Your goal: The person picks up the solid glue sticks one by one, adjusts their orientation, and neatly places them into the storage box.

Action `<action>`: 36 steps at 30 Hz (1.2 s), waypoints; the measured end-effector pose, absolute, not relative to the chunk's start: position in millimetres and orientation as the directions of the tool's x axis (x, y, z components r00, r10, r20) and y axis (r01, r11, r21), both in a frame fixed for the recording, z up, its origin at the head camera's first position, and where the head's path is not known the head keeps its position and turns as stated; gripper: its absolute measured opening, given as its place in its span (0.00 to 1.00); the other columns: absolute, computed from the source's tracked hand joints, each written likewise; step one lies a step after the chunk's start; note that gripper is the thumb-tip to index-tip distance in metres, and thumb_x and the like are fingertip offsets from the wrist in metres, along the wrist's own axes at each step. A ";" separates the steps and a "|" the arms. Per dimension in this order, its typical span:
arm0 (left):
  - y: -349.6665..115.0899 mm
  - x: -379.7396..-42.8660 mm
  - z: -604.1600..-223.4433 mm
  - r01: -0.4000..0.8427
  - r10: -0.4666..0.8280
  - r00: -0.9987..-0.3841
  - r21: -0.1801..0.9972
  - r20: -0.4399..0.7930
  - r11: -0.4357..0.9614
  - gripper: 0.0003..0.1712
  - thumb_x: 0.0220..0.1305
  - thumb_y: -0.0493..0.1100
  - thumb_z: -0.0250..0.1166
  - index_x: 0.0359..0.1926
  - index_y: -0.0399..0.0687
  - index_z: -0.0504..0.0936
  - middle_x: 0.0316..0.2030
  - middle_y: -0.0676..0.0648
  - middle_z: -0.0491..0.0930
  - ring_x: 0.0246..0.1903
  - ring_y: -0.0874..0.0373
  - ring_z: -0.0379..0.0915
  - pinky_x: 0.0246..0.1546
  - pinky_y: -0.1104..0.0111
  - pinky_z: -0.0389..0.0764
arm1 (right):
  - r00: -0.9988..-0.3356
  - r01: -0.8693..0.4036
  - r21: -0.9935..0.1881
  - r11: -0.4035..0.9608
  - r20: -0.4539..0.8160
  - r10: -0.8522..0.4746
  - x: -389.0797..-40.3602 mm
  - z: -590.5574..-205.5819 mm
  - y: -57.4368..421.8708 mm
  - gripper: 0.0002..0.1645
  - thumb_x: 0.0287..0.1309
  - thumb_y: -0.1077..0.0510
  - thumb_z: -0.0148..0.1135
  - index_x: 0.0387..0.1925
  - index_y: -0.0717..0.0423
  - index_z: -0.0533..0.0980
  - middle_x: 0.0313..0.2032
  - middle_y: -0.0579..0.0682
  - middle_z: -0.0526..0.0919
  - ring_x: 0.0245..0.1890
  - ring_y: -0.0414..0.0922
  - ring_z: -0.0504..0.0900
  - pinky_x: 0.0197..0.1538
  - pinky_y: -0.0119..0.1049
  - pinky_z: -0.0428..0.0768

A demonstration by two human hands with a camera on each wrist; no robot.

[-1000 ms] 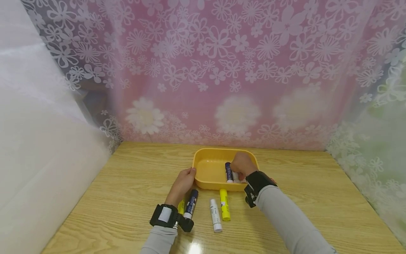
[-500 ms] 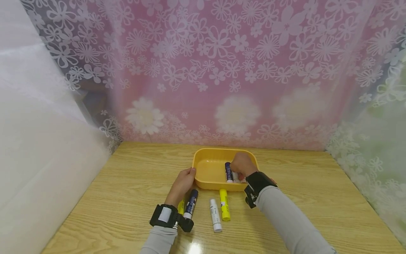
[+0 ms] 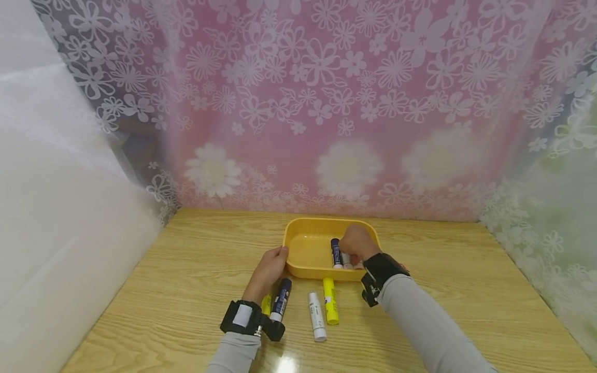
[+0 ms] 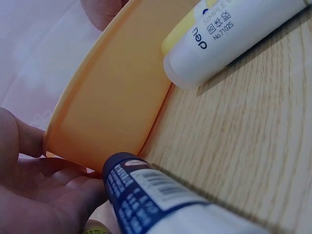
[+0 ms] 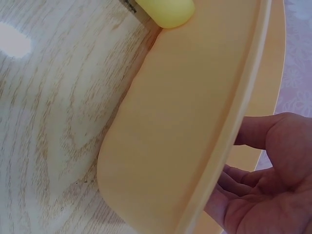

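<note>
My left hand (image 3: pixel 270 267) holds the left end of a yellow plastic tray (image 3: pixel 305 251), its thumb at the rim and its fingers beneath. Inside the tray's right half, my right hand (image 3: pixel 357 241) has curled fingers down at a glue stick, of which just a pale end (image 3: pixel 358 266) shows; the rim hides the fingertips in the right wrist view. Beside that hand lie a dark blue glue stick (image 3: pixel 336 252) and a white-grey one (image 3: pixel 346 260). On the table, a navy glue stick (image 4: pixel 146 195) lies close to the left hand, with a yellow one (image 3: pixel 266 304) partly hidden there.
In front of the tray, a white glue stick (image 3: pixel 316 317) and a yellow glue stick (image 3: pixel 330 301) lie on the wooden table (image 3: pixel 210 248). A pink flowered curtain (image 3: pixel 289 103) hangs behind the table's far edge. Pale sheets flank both sides.
Hardly anything differs. My right wrist has shifted very slightly to the right; the left hand, the tray and the glue sticks stay in place.
</note>
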State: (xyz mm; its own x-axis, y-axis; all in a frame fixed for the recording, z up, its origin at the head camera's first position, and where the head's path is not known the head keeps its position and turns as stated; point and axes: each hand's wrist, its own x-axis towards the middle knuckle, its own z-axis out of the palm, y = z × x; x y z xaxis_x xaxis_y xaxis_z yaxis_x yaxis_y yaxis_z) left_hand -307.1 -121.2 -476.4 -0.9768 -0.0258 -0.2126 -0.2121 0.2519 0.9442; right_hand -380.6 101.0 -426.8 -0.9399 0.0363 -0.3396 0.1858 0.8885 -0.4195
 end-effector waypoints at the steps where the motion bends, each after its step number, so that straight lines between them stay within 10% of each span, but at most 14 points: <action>1: -121.2 -307.2 -476.3 -0.210 -0.024 -0.977 0.945 -0.211 0.252 0.29 0.82 0.53 0.44 0.72 0.40 0.70 0.66 0.41 0.74 0.68 0.44 0.67 0.73 0.42 0.58 | -0.939 0.187 -0.417 0.889 -0.342 0.037 -380.8 -426.6 101.1 0.07 0.63 0.65 0.58 0.35 0.67 0.79 0.22 0.53 0.77 0.20 0.47 0.85 0.27 0.34 0.84; 25: -120.3 -309.5 -477.1 -0.216 -0.024 -0.976 0.943 -0.218 0.254 0.29 0.82 0.52 0.44 0.72 0.40 0.69 0.68 0.40 0.73 0.71 0.44 0.65 0.73 0.43 0.58 | -0.941 0.061 -0.346 0.936 -0.333 -0.061 -379.0 -411.6 109.2 0.22 0.64 0.61 0.56 0.13 0.52 0.65 0.13 0.45 0.62 0.17 0.47 0.82 0.17 0.29 0.72; 36: -120.4 -308.2 -477.1 -0.208 -0.021 -0.977 0.942 -0.210 0.262 0.29 0.82 0.52 0.44 0.72 0.39 0.70 0.67 0.40 0.74 0.69 0.44 0.66 0.72 0.42 0.60 | -0.949 0.038 -0.392 0.919 -0.303 -0.090 -374.1 -402.9 109.4 0.19 0.67 0.58 0.57 0.19 0.57 0.71 0.15 0.45 0.64 0.18 0.46 0.81 0.23 0.31 0.78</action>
State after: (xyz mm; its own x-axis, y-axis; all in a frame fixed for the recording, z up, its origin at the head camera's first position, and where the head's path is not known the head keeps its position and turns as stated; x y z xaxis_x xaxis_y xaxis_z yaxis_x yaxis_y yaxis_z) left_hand -308.2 -120.4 -477.1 -0.9774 -0.0213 -0.2101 -0.2083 0.2624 0.9422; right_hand -374.1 109.4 -402.9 -0.9486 -0.0903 -0.3033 0.0379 0.9191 -0.3921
